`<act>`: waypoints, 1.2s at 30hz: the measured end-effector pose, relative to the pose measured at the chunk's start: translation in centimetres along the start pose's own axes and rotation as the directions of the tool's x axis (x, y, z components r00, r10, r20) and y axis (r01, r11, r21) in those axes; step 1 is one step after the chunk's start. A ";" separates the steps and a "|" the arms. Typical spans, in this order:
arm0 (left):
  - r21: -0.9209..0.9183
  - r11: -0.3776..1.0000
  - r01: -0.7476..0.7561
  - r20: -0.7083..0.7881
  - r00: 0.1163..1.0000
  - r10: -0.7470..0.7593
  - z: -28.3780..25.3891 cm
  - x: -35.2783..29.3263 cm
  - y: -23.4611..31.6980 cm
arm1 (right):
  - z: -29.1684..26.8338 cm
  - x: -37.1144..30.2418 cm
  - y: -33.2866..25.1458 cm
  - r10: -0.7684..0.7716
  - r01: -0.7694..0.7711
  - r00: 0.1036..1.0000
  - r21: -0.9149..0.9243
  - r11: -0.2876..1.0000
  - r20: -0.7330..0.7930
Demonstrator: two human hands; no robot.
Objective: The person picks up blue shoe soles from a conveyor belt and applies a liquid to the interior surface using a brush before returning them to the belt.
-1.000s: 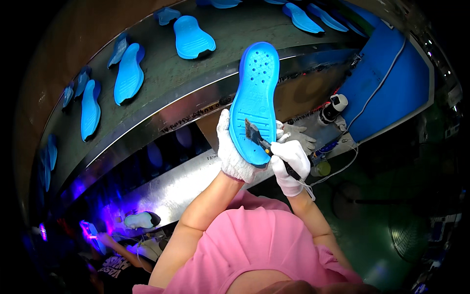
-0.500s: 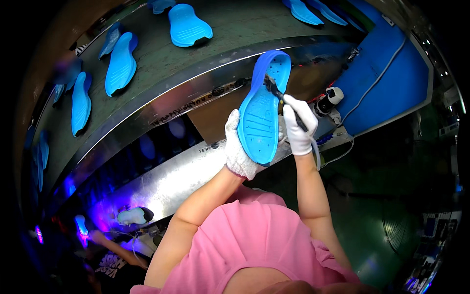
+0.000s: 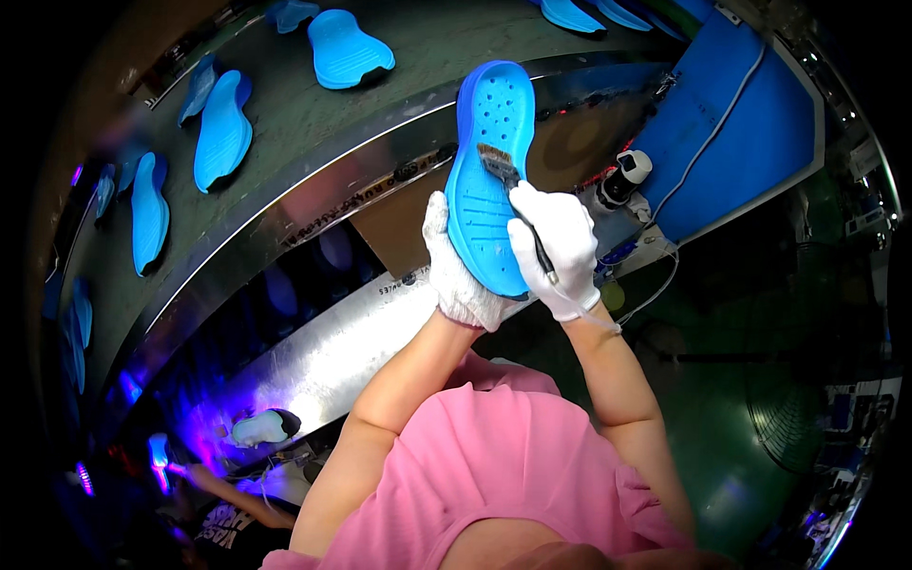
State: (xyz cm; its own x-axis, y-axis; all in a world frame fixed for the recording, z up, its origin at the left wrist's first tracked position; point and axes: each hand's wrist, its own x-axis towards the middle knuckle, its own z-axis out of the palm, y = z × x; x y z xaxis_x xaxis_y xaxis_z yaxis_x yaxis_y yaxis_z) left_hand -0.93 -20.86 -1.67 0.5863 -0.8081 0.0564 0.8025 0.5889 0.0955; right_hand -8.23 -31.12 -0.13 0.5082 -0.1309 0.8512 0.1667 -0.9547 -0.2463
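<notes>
A bright blue shoe sole (image 3: 480,217) with a darker blue edge is held up in front of me, inner face toward me. My left hand (image 3: 456,275), in a white knit glove, grips it by the lower left side; some of its fingers are hidden behind the sole. In my gloved right hand (image 3: 562,245) is a paintbrush (image 3: 498,163) with a dark handle, held in a pinch. Its brown bristles lie at the middle of the sole, just below the group of small holes.
Beyond a metal rim, several blue soles (image 3: 223,131) lie on a dark green conveyor belt (image 3: 266,57). A white-capped bottle (image 3: 627,176) stands at the right, beside a blue panel (image 3: 731,123) with a cable. At lower left, a co-worker's arm (image 3: 237,494) reaches toward a purple-lit sole.
The sole has shifted up and left and turned more toward me. The right hand has come closer over it, and the bristles have moved from the upper edge toward the middle.
</notes>
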 end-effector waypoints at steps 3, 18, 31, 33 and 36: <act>-0.041 0.999 0.011 0.063 0.998 -0.008 -1.1 0.2 0.2 | -0.2 -1.3 -1.2 0.045 -0.046 0.999 0.011 0.999 0.019; 0.114 0.985 0.132 -0.043 0.991 -0.127 0.0 -0.8 0.2 | -1.8 -3.9 -3.3 0.110 -0.111 0.990 0.013 0.994 0.086; -0.086 0.975 0.204 0.056 0.978 -0.199 -1.4 -0.6 -0.1 | -1.6 -5.2 -1.7 0.418 -0.389 0.908 0.301 0.871 -0.036; -0.049 0.974 0.222 0.038 0.975 -0.221 -1.3 -0.6 -0.2 | -1.1 -5.5 -1.7 0.653 -0.535 0.757 0.564 0.629 -0.011; 0.080 0.977 0.199 -0.061 0.979 -0.194 -0.7 -0.7 -0.2 | -1.1 -4.9 -1.5 0.721 -0.532 0.692 0.693 0.487 0.025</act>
State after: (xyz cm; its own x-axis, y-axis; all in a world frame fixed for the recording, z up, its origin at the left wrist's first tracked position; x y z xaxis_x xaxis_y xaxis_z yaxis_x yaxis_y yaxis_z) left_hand -1.46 -20.38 -2.46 0.4247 -0.9050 -0.0242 0.8917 0.4136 0.1837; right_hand -11.93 -29.32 -3.36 0.4929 -0.7726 0.4002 0.3964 -0.2101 -0.8937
